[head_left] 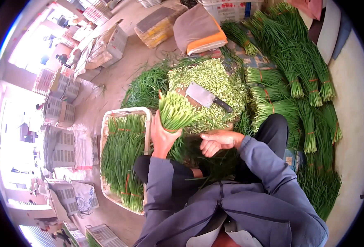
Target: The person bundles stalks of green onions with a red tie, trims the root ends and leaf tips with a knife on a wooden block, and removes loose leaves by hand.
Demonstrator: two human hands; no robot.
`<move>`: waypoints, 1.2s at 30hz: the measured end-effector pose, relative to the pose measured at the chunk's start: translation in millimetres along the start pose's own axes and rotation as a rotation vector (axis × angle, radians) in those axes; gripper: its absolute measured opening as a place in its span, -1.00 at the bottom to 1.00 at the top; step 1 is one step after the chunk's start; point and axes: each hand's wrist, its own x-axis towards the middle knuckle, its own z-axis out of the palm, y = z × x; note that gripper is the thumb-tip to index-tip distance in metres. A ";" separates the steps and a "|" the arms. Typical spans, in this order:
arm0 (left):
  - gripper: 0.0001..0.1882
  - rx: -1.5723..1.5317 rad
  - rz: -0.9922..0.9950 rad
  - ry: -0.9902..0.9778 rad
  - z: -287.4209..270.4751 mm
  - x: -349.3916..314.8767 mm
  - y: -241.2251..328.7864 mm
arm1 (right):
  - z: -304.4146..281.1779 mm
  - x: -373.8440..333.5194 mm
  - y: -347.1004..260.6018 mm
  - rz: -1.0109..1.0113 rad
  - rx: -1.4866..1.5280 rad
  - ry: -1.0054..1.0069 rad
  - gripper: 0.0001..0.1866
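My left hand (164, 139) is closed around a bundle of green chives (176, 111), its pale stem ends pointing up and away from me. An orange-red band circles the bundle near my fingers. To the right of it, apart from the stems, my right hand (219, 142) is curled into a loose fist, thumb stretched toward the bundle; nothing shows in it. Beyond both hands a cleaver (200, 95) with a black handle lies flat on a wooden board (198, 101). Chopped pale stem ends (223, 82) cover much of the board and the area around it.
A white crate (105, 158) of banded chives stands at my left. Tied chive bundles (309, 78) are piled along the right. Loose green leaves (147, 84) lie beyond the crate. Farther back are a folded cloth-covered cushion (198, 31), a yellow box (159, 31) and stacked white crates (64, 148).
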 end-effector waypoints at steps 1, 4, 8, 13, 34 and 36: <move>0.06 -0.032 0.040 0.064 -16.0 3.1 22.4 | 11.1 -1.0 -1.8 0.024 0.069 -0.123 -0.10; -0.17 -0.436 0.062 0.256 -45.5 -14.1 50.6 | 58.9 13.0 -23.4 -0.128 0.151 -0.489 0.09; -0.28 0.148 0.231 0.297 -80.0 -50.6 36.8 | 127.0 12.2 -60.1 -0.325 0.321 -0.394 -0.07; -0.22 -0.797 -0.484 -0.031 -98.2 -101.6 19.8 | 122.6 18.8 -64.6 -0.457 0.080 -0.031 -0.36; -0.59 -1.968 -0.747 -0.006 45.4 -55.2 -60.2 | 113.2 18.2 4.7 -0.689 -0.830 0.368 -0.71; -0.60 -1.981 -0.737 -0.020 46.2 -53.4 -58.0 | 113.7 26.1 3.1 -0.737 -1.057 0.471 -0.59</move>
